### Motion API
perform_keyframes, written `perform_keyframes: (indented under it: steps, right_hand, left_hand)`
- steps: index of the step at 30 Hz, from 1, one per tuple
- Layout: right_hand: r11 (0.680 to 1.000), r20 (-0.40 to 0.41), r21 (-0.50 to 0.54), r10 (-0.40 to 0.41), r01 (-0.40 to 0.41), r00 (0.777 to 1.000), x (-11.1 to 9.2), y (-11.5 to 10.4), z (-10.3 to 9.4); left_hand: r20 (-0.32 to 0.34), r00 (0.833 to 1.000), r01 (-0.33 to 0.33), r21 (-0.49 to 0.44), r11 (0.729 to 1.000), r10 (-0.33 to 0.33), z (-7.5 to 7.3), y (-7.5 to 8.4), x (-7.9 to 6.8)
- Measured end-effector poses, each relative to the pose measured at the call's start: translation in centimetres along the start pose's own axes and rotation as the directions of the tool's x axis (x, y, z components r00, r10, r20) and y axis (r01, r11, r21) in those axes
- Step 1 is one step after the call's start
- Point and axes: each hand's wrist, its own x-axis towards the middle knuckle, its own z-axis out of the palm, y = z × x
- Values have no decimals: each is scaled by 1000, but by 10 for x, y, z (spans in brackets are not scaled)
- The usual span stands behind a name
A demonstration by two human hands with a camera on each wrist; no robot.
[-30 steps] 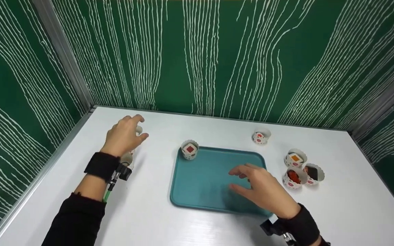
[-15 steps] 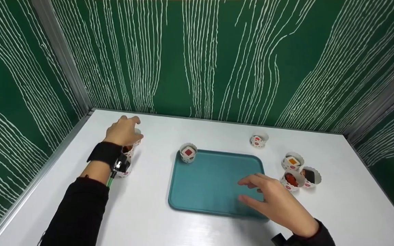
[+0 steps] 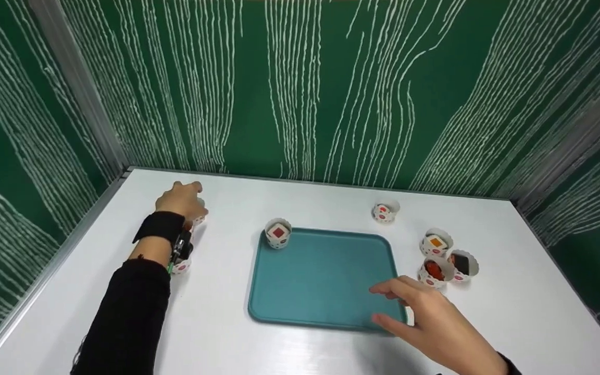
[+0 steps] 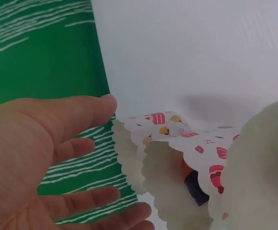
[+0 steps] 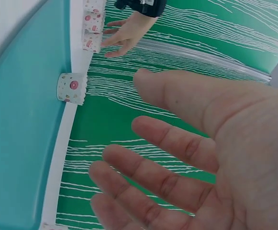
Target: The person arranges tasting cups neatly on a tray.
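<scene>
My left hand (image 3: 180,200) reaches over a row of patterned paper baking cups (image 3: 199,212) at the table's left side. In the left wrist view its fingers are spread, with the thumb near the rim of the farthest cup (image 4: 127,153); contact cannot be told. The middle cup (image 4: 196,148) holds an orange and black piece. Nothing is held by my right hand (image 3: 425,317), which hovers with relaxed fingers over the right front corner of the teal tray (image 3: 326,281). A cup (image 3: 278,234) with a white piece marked by a red square stands at the tray's far left corner.
Right of the tray stand a cup with an orange-topped piece (image 3: 436,243), one with a red piece (image 3: 435,271) and one with a dark piece (image 3: 462,265). Another cup (image 3: 385,211) is farther back. Green walls with white lines (image 3: 300,94) border the white table.
My left hand has lowered toward the farthest cup of the left row. The right hand has drawn back a little toward the front right. The head view has shifted slightly.
</scene>
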Motion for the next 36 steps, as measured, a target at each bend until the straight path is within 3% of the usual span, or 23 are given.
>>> perform_keyframes:
  steps: [10, 16, 24, 36]
  right_hand:
    - [996, 15, 6, 93, -93, 996, -18, -9, -6]
    - [984, 105, 118, 122, -134, 987, -19, -4, -6]
    - [974, 132, 141, 161, -179, 978, -19, 1, -4]
    - [987, 104, 114, 101, -113, 989, -19, 6, -3]
  left_hand:
    - [61, 998, -38, 56, 998, 34, 5, 3, -1]
    - [11, 1000, -24, 18, 1000, 23, 17, -3, 9]
    - [-32, 998, -49, -2, 999, 49, 21, -4, 12]
    - [-65, 995, -70, -3, 998, 70, 22, -4, 14]
